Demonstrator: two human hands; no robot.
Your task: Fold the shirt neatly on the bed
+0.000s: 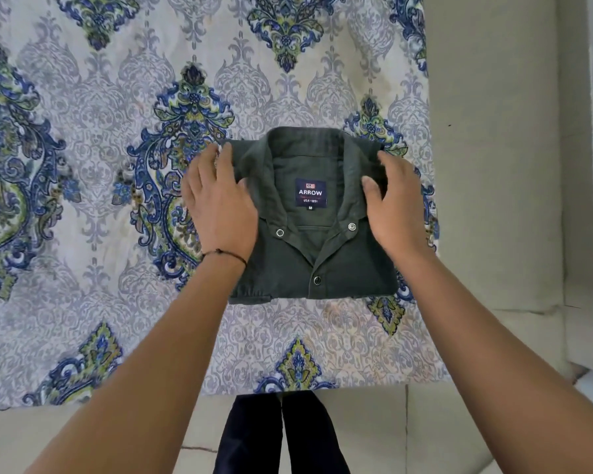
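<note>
A dark green shirt [322, 258] lies folded into a compact rectangle on the bed [100, 206], collar up, with a navy brand label showing inside the neck. My left hand [216, 203] rests flat on the shirt's left shoulder edge, fingers straight. On the right shoulder edge lies my right hand [396, 206], fingers relaxed, thumb on the collar. Neither hand grips the cloth.
The bed carries a grey sheet with blue and green paisley motifs. Its near edge [220, 393] runs across the bottom, its right edge [432, 200] beside a beige floor. My dark trouser legs [281, 436] stand at the foot of the bed.
</note>
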